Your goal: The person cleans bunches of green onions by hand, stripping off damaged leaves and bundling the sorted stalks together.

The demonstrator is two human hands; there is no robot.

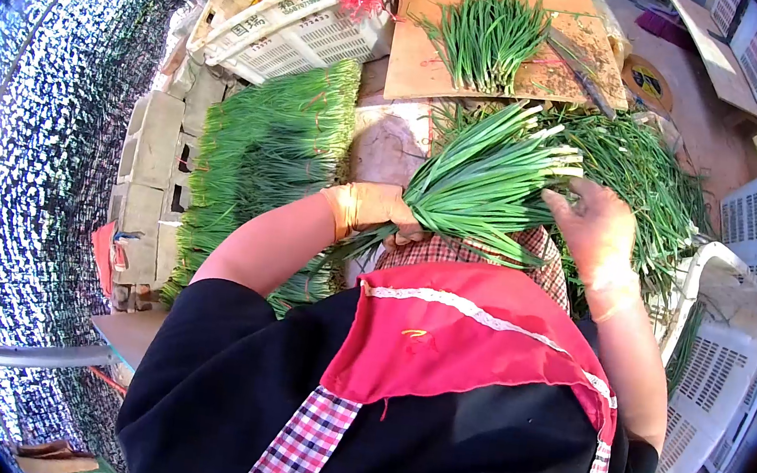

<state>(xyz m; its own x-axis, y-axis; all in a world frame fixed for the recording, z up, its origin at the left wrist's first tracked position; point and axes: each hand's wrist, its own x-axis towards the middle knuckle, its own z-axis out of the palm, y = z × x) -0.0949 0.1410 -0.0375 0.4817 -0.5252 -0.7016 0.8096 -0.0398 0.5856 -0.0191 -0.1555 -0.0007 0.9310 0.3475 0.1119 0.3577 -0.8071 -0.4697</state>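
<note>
My left hand [388, 211], in a pale orange glove, is closed around the leafy end of a bunch of garlic chives [485, 179] above my lap. The bunch fans out to the right, its white stem ends uneven. Beside those ends is my right hand [595, 227], also gloved, with thumb and fingers apart; I cannot tell whether the fingertips touch a stem. Behind the bunch, a wooden board [420, 48] carries a smaller pile of chives [490, 37] and a long, narrow knife-like tool [590, 88].
Tied chive bundles [269, 166] stand in rows at the left, beside concrete blocks [151, 147]. A loose chive heap [642, 165] lies at the right. White plastic crates [714, 391] line the right side, and another crate [313, 35] stands at the back left.
</note>
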